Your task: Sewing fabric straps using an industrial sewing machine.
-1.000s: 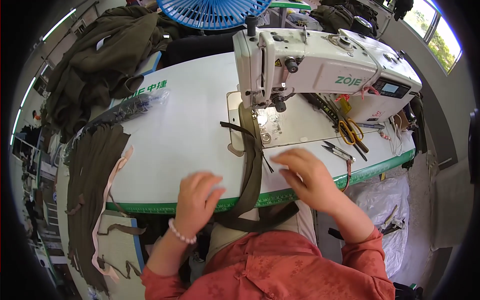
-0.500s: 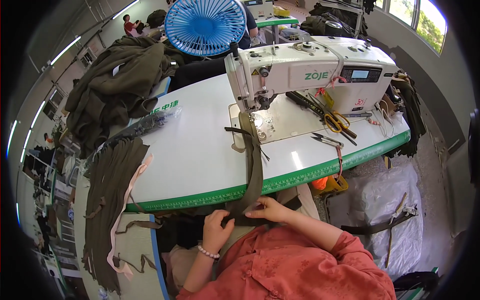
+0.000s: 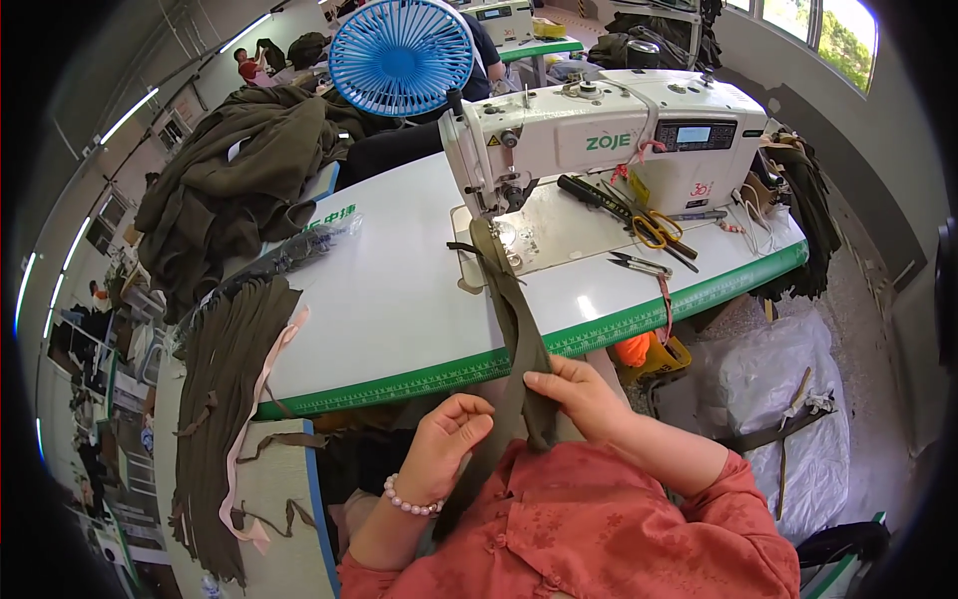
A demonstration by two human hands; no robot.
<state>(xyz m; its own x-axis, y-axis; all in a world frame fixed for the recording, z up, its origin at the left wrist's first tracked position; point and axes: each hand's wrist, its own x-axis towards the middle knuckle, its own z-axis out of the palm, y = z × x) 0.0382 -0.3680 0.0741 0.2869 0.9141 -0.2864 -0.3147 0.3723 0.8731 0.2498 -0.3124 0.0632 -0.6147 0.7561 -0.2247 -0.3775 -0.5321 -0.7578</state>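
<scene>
A long olive fabric strip (image 3: 517, 334) runs from under the needle of the white sewing machine (image 3: 599, 125) over the table's front edge toward my lap. My right hand (image 3: 584, 399) pinches it just past that edge, thumb on top, where one layer hangs apart from another. My left hand (image 3: 451, 446), wearing a beaded bracelet (image 3: 407, 499), is beside the strip with fingers loosely curled and thumb apart; nothing shows between them. The strip's lower part trails down past my left wrist. A short dark tie (image 3: 464, 247) sticks out near the presser foot.
Yellow-handled scissors (image 3: 656, 230) and thread snips (image 3: 641, 264) lie right of the needle. A bundle of olive strips (image 3: 225, 399) with a pink band hangs at left. Behind stand a blue fan (image 3: 401, 55) and piled olive cloth (image 3: 239, 170). Plastic-wrapped goods (image 3: 788, 419) lie at right.
My hands have moved apart: the right one up and right with the strip, the left one off it. The strip's layers now spread apart. The view has shifted slightly.
</scene>
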